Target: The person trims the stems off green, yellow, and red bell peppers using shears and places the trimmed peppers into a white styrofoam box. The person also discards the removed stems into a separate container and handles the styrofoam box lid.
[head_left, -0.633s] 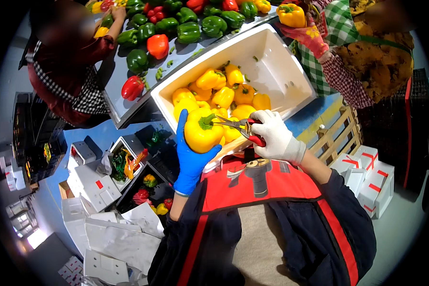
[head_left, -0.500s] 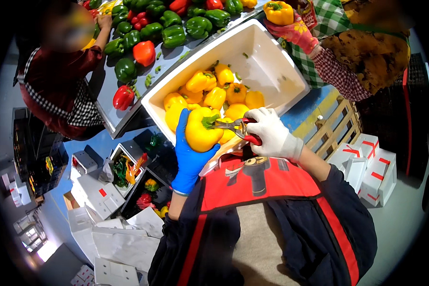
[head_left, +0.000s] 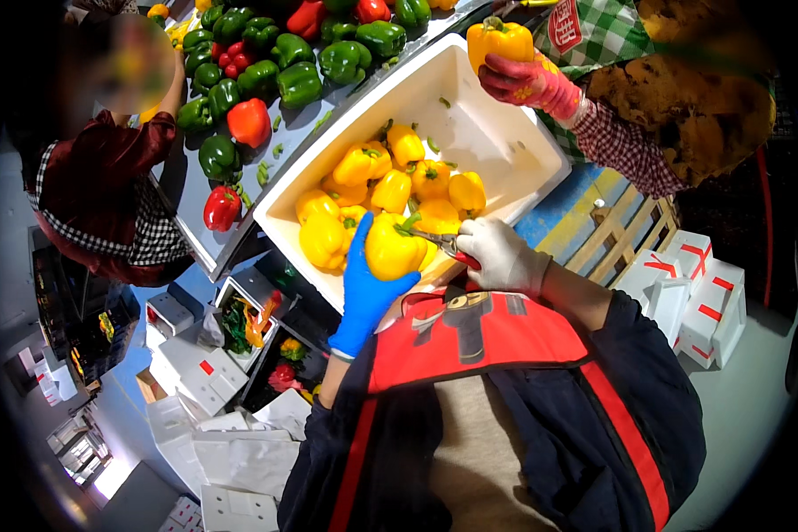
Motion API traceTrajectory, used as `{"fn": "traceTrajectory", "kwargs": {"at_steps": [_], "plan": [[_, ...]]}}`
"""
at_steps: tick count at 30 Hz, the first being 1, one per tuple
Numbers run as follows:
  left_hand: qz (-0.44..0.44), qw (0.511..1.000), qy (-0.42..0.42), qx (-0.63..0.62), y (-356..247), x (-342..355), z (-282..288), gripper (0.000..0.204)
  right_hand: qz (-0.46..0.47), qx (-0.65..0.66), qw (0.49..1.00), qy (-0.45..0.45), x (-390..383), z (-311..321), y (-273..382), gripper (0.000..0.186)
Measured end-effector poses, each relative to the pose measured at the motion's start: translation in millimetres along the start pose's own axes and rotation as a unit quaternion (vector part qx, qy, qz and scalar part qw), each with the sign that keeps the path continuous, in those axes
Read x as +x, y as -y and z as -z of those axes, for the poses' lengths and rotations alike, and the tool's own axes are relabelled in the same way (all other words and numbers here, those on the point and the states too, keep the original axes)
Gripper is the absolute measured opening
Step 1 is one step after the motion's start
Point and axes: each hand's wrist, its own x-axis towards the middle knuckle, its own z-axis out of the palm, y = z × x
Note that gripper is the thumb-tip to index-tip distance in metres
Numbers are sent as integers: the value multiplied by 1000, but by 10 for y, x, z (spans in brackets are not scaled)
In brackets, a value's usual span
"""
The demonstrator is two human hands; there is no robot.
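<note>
My left hand [head_left: 363, 293], in a blue glove, is closed around a yellow bell pepper [head_left: 393, 252] above the near side of a white foam box [head_left: 284, 164]. The pepper's green stem points up and to the right. In a white glove, my right hand [head_left: 505, 255] is closed on pruning shears [head_left: 442, 240] with red handles. Their blades reach to the stem; whether they have cut it I cannot tell. Several other yellow bell peppers [head_left: 392, 189] lie in the box beneath, mostly in its left and near part.
A co-worker's pink-gloved hand [head_left: 541, 87] holds another yellow pepper [head_left: 500, 43] over the box's far corner. A second person [head_left: 106, 204] stands left by a table of green peppers [head_left: 300, 84] and red peppers [head_left: 249, 123]. Foam boxes [head_left: 195, 372] lie left; a wooden pallet [head_left: 625, 232] lies right.
My hands, with the pepper and shears, have moved slightly nearer to me. The red handles look closer together. The co-worker's yellow pepper has turned and shifted left, and the view has shifted a little.
</note>
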Motion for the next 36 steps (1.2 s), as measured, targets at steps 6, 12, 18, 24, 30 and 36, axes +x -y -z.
{"fn": "traceTrajectory", "kwargs": {"at_steps": [6,12,18,24,30,36], "plan": [[107,992,25,-68,694,66,-135,91,-32,54,998,-21,-118,-168,-258,19],[368,836,119,-389,156,654,360,60,-189,80,975,87,-207,220,-398,22],[237,802,46,-546,-545,2232,716,66,-289,321,891,140,-169,310,-609,23],[97,754,70,-646,-1362,4145,1079,69,-353,414,809,223,-67,495,-736,33],[5,735,-74,-673,-1673,5173,1454,56,-178,333,914,145,-190,-4,-1044,41],[34,969,45,-239,-1445,4146,789,54,-140,319,935,65,-174,-78,-1056,46]]}}
